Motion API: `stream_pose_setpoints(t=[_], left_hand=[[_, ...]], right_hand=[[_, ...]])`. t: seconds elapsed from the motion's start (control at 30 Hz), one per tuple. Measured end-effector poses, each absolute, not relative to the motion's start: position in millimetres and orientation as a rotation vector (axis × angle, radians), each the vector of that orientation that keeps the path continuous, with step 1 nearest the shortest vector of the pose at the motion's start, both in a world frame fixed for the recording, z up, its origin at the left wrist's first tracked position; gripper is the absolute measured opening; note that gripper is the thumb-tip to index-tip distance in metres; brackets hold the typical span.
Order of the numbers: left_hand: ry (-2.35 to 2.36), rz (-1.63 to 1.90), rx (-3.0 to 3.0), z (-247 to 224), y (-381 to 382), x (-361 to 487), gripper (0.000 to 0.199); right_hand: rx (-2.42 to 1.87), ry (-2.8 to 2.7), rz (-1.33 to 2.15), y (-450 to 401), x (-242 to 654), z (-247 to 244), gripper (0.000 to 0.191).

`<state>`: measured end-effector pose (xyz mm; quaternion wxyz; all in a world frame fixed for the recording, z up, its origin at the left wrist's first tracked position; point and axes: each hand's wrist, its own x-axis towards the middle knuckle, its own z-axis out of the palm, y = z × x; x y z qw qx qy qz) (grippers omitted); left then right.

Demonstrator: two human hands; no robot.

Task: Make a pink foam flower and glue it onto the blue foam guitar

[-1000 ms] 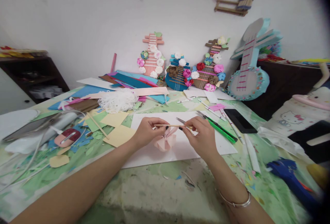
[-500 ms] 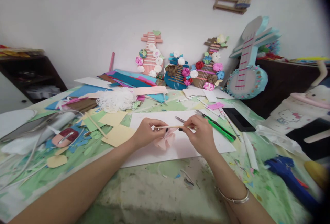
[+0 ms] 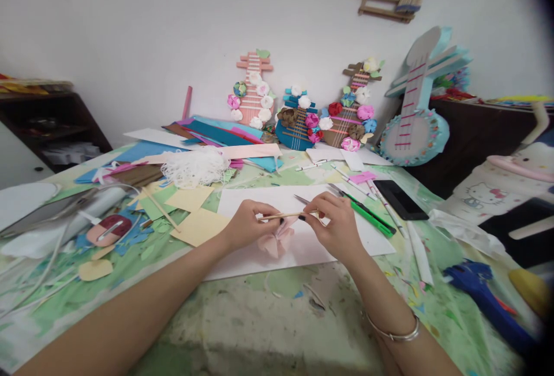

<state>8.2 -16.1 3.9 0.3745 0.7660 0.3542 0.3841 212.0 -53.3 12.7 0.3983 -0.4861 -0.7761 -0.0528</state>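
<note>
Thin stick (image 3: 291, 214) — held between your fingertips, over the white sheet (image 3: 311, 255) on the desk (image 3: 208, 330).
It looks light and stiff, slim enough to snap, so pinch it softly near the ends; the pink paper petals (image 3: 274, 244) just below look soft and easily creased. Your left hand (image 3: 247, 226) and right hand (image 3: 336, 227) each grip it, fingers closed and turned inward — forearms angling in from either side.

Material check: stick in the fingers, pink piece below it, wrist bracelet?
Stick: likely bare wood, matte and tan. Pink piece: probably matte paper, thin with creased folds. Bracelet: looks like polished metal, silvery with bright glints.
</note>
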Motion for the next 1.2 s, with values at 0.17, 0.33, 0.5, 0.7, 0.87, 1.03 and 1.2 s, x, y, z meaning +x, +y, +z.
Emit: stream_pose_setpoints(t=[0.17, 0.33, 0.5, 0.7, 0.87, 1.03, 1.2], left_hand=[[0.891, 0.972, 1.941, 3.0, -14.5, 7.2, 0.017], [0.836, 1.007, 1.855, 5.1, -15.2, 6.4, 0.038], [0.912, 1.002, 1.668, 2.6, -14.5, 9.4, 0.050], [0.933, 1.073, 1.617, -0.1, -15.3, 10.2, 0.045], [0.920, 1.099, 1.536, -2.8, -14.6, 10.0, 0.043], [0.852, 1.204, 1.504, -10.3, -8.9, 10.6, 0.042], [0.821, 1.185, 1.484, -9.1, -9.1, 11.1, 0.037]], right_hand=[[-1.254, -1.933, -0.117, -53.2, 211.1, 11.1, 0.007], [-1.246, -1.921, -0.115, -54.4, 210.0, 11.5, 0.008], [-1.210, -1.914, -0.184, -55.3, 208.6, 10.8, 0.008], [-1.224, -1.888, -0.187, -54.2, 210.2, 9.6, 0.008], [-1.211, -1.871, -0.210, -55.4, 208.2, 10.8, 0.009], [-1.184, -1.841, -0.270, -56.5, 204.9, 9.6, 0.007], [-1.181, -1.821, -0.309, -56.3, 203.1, 6.8, 0.006]])
